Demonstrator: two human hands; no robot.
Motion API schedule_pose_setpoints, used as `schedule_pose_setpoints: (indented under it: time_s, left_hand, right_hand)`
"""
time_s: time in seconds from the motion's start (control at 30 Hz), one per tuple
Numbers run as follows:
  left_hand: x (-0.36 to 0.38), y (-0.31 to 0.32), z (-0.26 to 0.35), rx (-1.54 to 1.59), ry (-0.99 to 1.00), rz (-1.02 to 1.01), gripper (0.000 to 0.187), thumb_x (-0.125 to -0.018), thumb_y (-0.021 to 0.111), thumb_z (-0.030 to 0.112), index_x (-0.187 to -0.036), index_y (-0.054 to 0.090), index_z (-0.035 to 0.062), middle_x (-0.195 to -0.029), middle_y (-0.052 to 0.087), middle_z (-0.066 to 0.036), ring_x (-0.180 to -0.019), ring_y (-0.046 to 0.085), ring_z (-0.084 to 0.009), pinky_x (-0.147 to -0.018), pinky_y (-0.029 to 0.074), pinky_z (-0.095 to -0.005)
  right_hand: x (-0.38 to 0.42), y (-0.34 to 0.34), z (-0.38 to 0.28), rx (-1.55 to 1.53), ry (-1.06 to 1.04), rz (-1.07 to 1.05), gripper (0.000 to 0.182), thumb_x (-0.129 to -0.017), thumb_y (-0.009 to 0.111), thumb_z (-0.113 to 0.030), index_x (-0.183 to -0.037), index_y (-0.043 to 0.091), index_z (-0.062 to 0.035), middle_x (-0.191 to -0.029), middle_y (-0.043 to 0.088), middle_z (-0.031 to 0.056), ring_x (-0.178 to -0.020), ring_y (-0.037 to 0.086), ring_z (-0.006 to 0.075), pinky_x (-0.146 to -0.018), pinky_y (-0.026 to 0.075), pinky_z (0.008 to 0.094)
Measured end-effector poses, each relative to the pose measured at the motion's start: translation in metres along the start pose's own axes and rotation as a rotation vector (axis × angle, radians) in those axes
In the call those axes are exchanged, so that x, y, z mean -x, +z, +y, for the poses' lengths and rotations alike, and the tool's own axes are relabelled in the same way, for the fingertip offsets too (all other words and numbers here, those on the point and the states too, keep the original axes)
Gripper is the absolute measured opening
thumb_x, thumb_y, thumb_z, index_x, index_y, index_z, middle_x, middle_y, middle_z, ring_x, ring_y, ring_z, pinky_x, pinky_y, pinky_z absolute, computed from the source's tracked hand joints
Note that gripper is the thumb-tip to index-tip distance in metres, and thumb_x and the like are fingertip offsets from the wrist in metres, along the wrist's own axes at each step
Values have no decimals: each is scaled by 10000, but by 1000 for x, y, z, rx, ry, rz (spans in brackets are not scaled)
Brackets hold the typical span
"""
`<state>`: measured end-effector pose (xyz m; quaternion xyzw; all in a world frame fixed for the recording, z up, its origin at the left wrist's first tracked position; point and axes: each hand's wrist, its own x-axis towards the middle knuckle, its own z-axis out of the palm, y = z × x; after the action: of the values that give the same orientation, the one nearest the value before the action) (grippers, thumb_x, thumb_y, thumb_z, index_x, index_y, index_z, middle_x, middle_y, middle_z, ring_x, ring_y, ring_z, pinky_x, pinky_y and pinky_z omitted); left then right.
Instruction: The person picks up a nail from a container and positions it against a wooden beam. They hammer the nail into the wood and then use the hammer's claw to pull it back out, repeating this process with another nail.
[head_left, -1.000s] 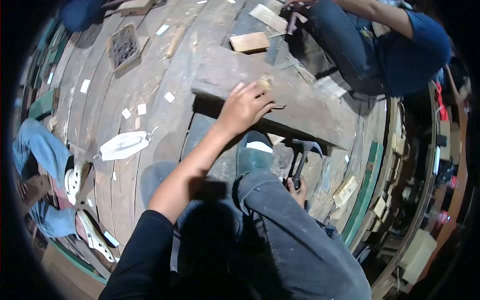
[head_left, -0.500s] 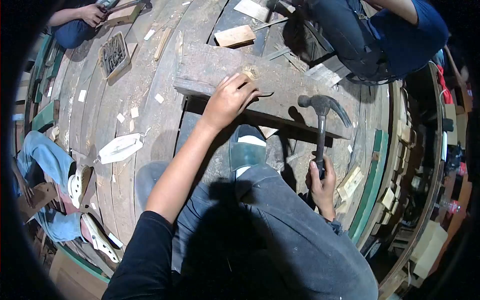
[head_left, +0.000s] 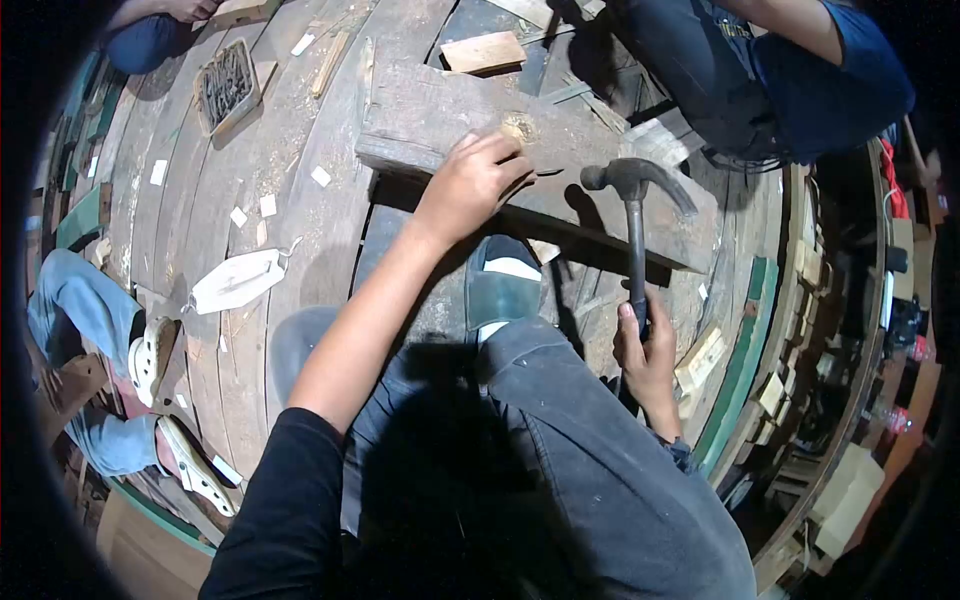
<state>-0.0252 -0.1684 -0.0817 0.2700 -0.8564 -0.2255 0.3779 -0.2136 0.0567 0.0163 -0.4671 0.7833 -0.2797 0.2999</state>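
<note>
My left hand (head_left: 478,182) rests on a thick wooden beam (head_left: 430,110), its fingers pinching a nail (head_left: 549,173) whose dark end sticks out to the right. The fingers cover the rest of the nail. In my right hand (head_left: 648,355) is a claw hammer (head_left: 636,215), gripped low on its handle. The hammer's head is raised to the right of the nail, claw pointing right, and casts a shadow on the beam. A patch of sawdust (head_left: 519,126) lies on the beam just beyond my left fingers.
A plastic tub (head_left: 228,90) full of nails stands at upper left. A white face mask (head_left: 238,281) and paper scraps lie on the plank floor. One person (head_left: 760,80) sits at upper right, others at the left. Wood blocks (head_left: 483,52) lie beyond the beam.
The view has shifted slightly. The hammer's head has moved a little up and left. My left hand still pinches the nail, which now shows at a different angle.
</note>
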Motion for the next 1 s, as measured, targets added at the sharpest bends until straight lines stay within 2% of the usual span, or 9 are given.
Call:
schedule_pose_setpoints:
  time_s: [0.07,0.17,0.2,0.3,0.43,0.5,0.57,0.77,1.0]
  left_hand:
    - [-1,2,-2,7,28,23,149,-842,700,153,-925,683,30,-925,641,-112,-903,638,-304,-797,498,-405]
    - [2,4,-1,39,-2,12,151,-828,701,136,-924,677,22,-921,638,-120,-898,638,-319,-781,510,-415]
    - [2,4,-1,41,5,31,148,-813,698,112,-923,670,16,-925,637,-129,-899,639,-330,-775,520,-419]
    - [3,4,-1,33,-9,19,146,-801,698,96,-917,663,13,-918,631,-130,-893,640,-331,-776,521,-411]
    - [3,7,0,2,23,77,165,-769,654,71,-930,644,33,-936,605,-124,-923,623,-325,-782,515,-420]
    - [2,8,-1,-20,17,88,152,-785,702,88,-911,650,22,-921,612,-130,-903,627,-331,-775,514,-415]
    - [2,7,0,-20,26,97,156,-784,700,85,-917,645,26,-924,608,-129,-907,622,-329,-778,512,-416]
    - [3,9,-1,-15,19,76,157,-781,696,78,-911,622,30,-904,590,-121,-901,616,-327,-776,507,-422]
    - [4,8,0,-23,28,89,167,-777,694,73,-920,616,34,-923,602,-110,-910,621,-324,-771,511,-426]
  right_hand:
    - [-5,-2,-23,-9,85,-33,296,-1007,568,-165,-1247,543,7,-743,549,93,-645,541,152,-601,441,312]
    - [-20,2,-18,141,-140,-43,329,-1008,562,-163,-1284,520,10,-769,588,148,-672,575,232,-652,473,355]
    - [-21,0,-21,154,-113,-74,366,-1004,555,-144,-1334,493,3,-830,613,202,-736,619,308,-713,492,402]
    - [-19,2,-19,264,-297,67,448,-1000,542,-108,-1426,427,-30,-904,630,233,-783,649,334,-743,500,405]
    - [-19,13,-32,225,-318,77,649,-986,530,-31,-1564,253,-135,-1068,644,250,-811,648,328,-774,512,398]
    - [-19,14,-31,245,-115,-91,669,-976,520,5,-1568,252,-155,-1165,634,257,-934,668,364,-830,512,412]
    - [-20,16,-27,280,-244,-60,683,-960,531,26,-1564,266,-154,-1192,624,268,-992,664,384,-851,510,420]
    - [-11,12,-32,231,-227,-19,706,-937,547,48,-1560,284,-157,-1136,633,235,-923,642,372,-844,504,403]
    - [-19,1,-27,393,-253,-69,779,-909,566,71,-1568,271,-220,-927,606,194,-796,611,341,-770,496,426]
